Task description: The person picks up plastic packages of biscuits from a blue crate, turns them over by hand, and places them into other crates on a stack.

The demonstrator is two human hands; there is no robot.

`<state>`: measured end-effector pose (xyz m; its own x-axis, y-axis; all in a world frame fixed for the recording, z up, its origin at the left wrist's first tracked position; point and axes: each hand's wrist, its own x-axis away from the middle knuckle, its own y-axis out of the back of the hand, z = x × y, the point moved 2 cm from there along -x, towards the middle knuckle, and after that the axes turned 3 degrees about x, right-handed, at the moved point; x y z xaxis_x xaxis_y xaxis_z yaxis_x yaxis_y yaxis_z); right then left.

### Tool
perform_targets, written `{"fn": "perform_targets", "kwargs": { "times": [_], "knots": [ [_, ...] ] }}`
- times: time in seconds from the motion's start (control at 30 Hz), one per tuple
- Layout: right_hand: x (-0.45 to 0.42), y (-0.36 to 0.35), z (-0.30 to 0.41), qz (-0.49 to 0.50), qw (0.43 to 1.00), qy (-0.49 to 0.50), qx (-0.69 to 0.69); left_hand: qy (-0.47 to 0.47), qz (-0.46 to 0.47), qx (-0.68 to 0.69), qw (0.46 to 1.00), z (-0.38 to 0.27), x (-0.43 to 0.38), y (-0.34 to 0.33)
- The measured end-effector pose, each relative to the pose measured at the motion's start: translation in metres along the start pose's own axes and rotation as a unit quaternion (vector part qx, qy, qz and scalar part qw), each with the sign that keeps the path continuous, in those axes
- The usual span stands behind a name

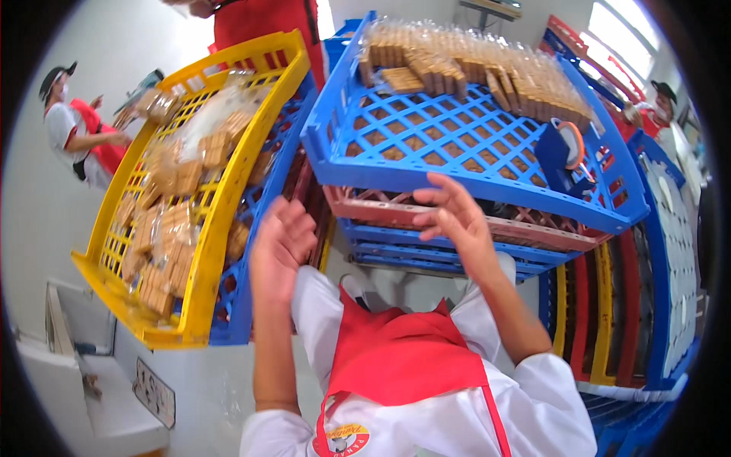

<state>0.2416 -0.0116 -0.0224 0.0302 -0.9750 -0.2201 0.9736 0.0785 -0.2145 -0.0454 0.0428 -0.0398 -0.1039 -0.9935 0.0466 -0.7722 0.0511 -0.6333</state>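
Observation:
My left hand [285,240] is slightly blurred and holds nothing, its fingers loosely bent beside the right edge of a yellow plastic crate [212,251]. Bags of sliced toast or rusks [177,223] lie jumbled in that crate, with loose transparent plastic [208,123] further back. My right hand [457,223] is empty, fingers apart, in front of the near wall of a blue plastic crate [474,197]. Along this crate's far side, transparent bags of the same slices [474,68] stand in rows. A blue tape dispenser [551,154] with an orange-rimmed roll sits at its right.
Under the blue crate are stacked a reddish crate [394,211] and more blue ones. Another blue crate [240,308] supports the yellow one. At right stand crates in several colours [605,320]. Co-workers in red aprons are at left [85,125], right [659,111] and behind the crates [262,25].

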Motion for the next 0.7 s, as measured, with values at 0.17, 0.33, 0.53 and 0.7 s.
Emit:
{"fn": "perform_targets", "kwargs": {
  "times": [0.17, 0.33, 0.53, 0.7],
  "knots": [
    [-0.087, 0.036, 0.052, -0.006, 0.909, 0.134, 0.394, -0.079, 0.054, -0.533, 0.84, 0.091, 0.031, 0.068],
    [-0.152, 0.1, 0.02, -0.046, 0.713, 0.124, 0.689, -0.07, -0.006, -0.762, 0.644, 0.144, 0.063, 0.125],
    [-0.164, 0.121, -0.009, -0.012, 0.709, -0.003, 0.705, -0.079, -0.014, -0.794, 0.603, 0.157, 0.051, 0.122],
    [-0.166, 0.12, -0.007, 0.023, 0.71, -0.002, 0.704, -0.068, -0.019, -0.801, 0.594, 0.159, 0.038, 0.117]
  ]
}}
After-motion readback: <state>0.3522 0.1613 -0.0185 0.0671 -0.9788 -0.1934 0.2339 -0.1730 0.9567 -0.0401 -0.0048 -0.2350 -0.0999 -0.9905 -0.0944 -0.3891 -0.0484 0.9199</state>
